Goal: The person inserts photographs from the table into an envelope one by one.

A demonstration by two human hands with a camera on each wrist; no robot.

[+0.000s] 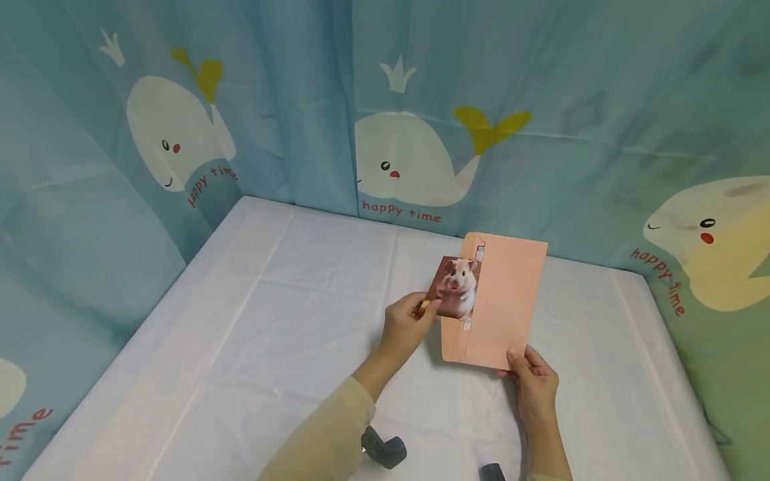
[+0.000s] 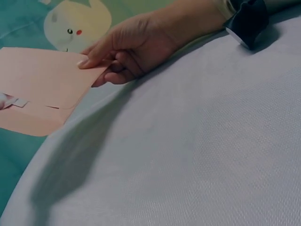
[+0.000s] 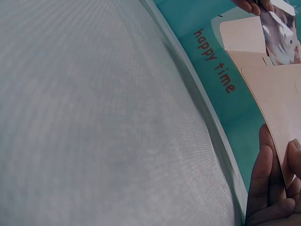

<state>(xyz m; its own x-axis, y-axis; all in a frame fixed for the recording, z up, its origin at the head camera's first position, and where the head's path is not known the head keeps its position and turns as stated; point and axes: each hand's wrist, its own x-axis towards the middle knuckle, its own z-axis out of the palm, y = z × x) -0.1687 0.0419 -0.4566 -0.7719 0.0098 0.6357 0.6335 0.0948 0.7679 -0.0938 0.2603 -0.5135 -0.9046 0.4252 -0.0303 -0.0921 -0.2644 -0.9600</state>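
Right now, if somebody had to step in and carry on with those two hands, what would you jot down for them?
Left hand: pinches the outer edge of the hamster photo.
Right hand: grips the lower corner of the peach envelope, holding it up above the white table.
Where things are: the photo sits partly inside the envelope's open side, flap open; most of the picture shows outside it.
Done: photo and envelope are brought together, one edge inside.
Left: the photo is not fully in, and the flap is not closed.
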